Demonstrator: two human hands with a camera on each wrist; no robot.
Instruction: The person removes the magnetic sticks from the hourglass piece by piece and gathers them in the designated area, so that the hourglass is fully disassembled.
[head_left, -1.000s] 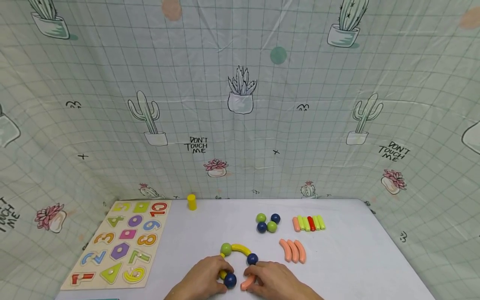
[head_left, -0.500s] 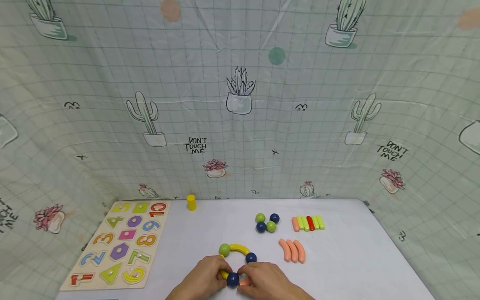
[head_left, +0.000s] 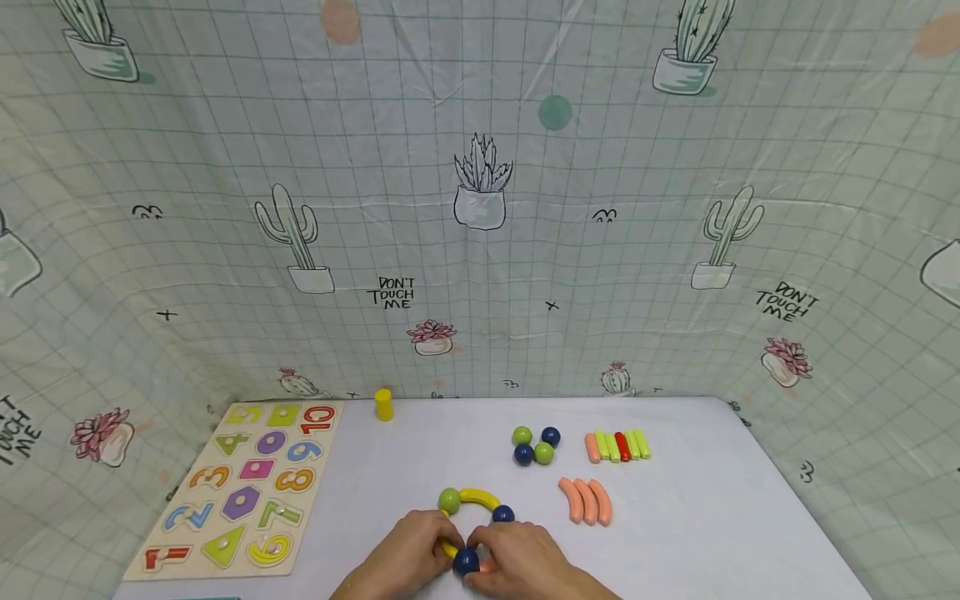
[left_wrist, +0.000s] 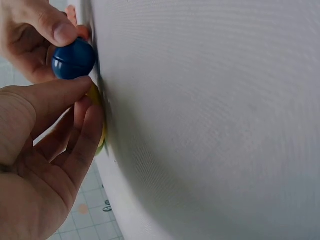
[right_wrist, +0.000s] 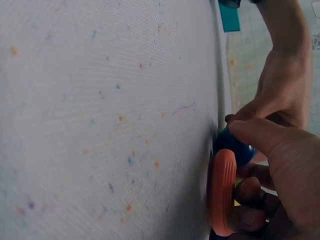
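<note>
In the head view, toy balls and curved pieces form a ring near the table's front. My left hand [head_left: 408, 546] pinches a yellow curved piece [head_left: 448, 548] on the ring's left side, its fingertips close against a dark blue ball [head_left: 466, 562]. Thumb and finger of my right hand [head_left: 521, 557] grip that ball. A ridged orange toy sausage [right_wrist: 222, 192] lies beside the ball, against the right hand's curled fingers in the right wrist view. Farther round are a green ball [head_left: 449, 500], a yellow arc [head_left: 480, 497] and another blue ball [head_left: 503, 513], partly covered by the right hand.
Behind the ring sit green and blue balls [head_left: 543, 452]. Three orange sausages [head_left: 589, 502] lie to the right, below a row of short coloured sticks [head_left: 615, 447]. A number puzzle board [head_left: 240, 500] is at left, a yellow cylinder [head_left: 384, 405] at the back.
The front blue ball and the orange sausage have come together. My right hand has moved left, its thumb and finger shifting from the sausage to the ball. The left hand stays nearly in place.
</note>
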